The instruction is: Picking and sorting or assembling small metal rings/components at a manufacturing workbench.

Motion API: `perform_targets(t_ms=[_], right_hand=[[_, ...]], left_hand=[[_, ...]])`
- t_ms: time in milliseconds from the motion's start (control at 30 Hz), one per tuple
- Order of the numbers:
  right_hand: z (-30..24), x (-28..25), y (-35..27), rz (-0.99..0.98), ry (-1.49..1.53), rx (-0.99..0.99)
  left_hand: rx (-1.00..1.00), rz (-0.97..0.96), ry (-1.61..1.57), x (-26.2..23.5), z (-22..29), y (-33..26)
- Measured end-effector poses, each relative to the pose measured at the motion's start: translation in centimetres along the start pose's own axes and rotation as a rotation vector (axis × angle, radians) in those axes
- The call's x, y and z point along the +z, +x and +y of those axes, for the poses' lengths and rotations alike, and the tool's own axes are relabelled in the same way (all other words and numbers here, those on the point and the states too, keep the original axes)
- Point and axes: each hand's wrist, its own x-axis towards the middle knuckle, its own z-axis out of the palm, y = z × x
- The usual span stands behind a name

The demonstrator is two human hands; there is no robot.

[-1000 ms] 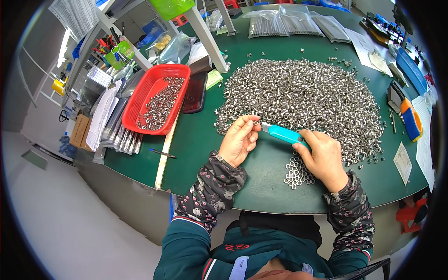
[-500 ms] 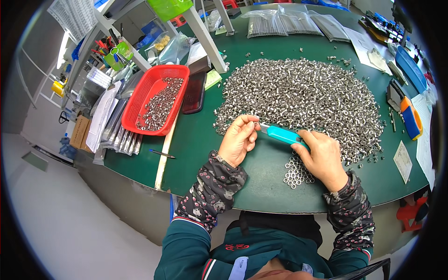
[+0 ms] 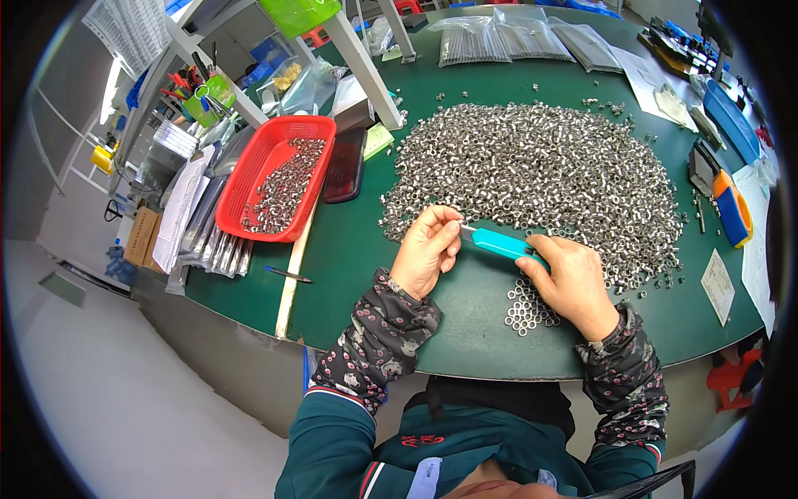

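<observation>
Turquoise utility knife (image 3: 499,243), one in number, was found in the right hand (image 3: 576,279), raised above the green tabletop (image 3: 474,341). Its long axis ran slantwise between the hands, the blade end pointing leftward and slightly away from the body, at the fingertips of the left hand (image 3: 430,249). The right hand was closed around the rear of the handle. The left thumb and forefinger were pressed together at the blade tip; whether they pinched a small part could not be told.

One large heap of metal rings (image 3: 532,166), too many to count, lay beyond both hands. One small group of rings (image 3: 528,312), roughly two to three dozen, lay flat just left of the right hand's heel.

Left of the left hand were one red basket (image 3: 249,179), partly filled with small metal pieces, and, nearer, one pen (image 3: 289,274). Right of the right hand lay one pale card (image 3: 716,287). Three clear bags (image 3: 474,41) lay past the heap.

The tabletop's front edge curved close beneath the forearms. Room for movement existed between left hand and pen, and between the forearms; the heap bounded the far side.
</observation>
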Motion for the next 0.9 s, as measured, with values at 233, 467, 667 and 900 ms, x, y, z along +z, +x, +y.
perform_targets(t_ms=[233, 467, 667, 900], right_hand=[[-0.18, -0.31, 0.11, 0.170, 0.025, -0.033], [-0.07, 0.10, -0.05, 0.110, -0.004, -0.045], [-0.05, 0.00, -0.02, 0.083, -0.002, -0.026], [-0.22, 0.00, 0.01, 0.045, 0.001, -0.028]], left_hand=[[-0.016, 0.058, -0.056, -0.31, 0.30, -0.06], [-0.014, 0.034, -0.174, -0.21, 0.40, -0.14], [-0.045, 0.070, -0.081, -0.16, 0.31, -0.11], [-0.085, 0.047, -0.172, -0.41, 0.14, -0.06]])
